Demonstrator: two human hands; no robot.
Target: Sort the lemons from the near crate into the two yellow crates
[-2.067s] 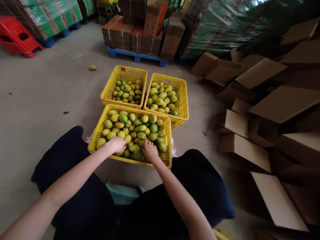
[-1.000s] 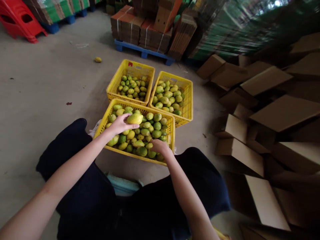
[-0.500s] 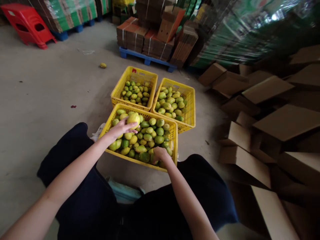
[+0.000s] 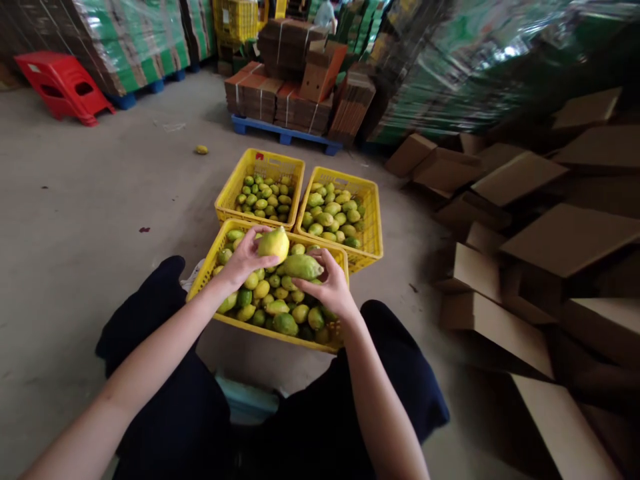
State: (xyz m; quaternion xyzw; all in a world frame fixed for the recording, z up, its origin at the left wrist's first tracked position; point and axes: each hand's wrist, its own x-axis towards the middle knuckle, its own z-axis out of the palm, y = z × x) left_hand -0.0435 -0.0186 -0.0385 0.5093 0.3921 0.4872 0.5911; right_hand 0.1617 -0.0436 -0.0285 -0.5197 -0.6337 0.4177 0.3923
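My left hand (image 4: pixel 249 255) is closed around a large yellow lemon (image 4: pixel 275 245), held above the near yellow crate (image 4: pixel 204 270). Close beside it, my right hand (image 4: pixel 332 283) grips a longer, greener lemon (image 4: pixel 303 267) between thumb and fingers. Below both hands the near crate holds many yellow and green lemons (image 4: pixel 277 307). Behind it stand two more yellow crates, the far left crate (image 4: pixel 226 193) with smaller, greener fruit and the far right crate (image 4: pixel 371 220) with larger, paler fruit.
A loose lemon (image 4: pixel 201 150) lies on the floor beyond the crates. Many cardboard boxes (image 4: pixel 575 237) are heaped at the right. A red stool (image 4: pixel 65 87) stands at the far left, and bundled flat cartons (image 4: pixel 277 100) rest on a blue pallet (image 4: pixel 285 135).
My right hand has risen from among the fruit in the near crate and now holds a green lemon. My left hand still holds its yellow lemon. The view has tilted up slightly.
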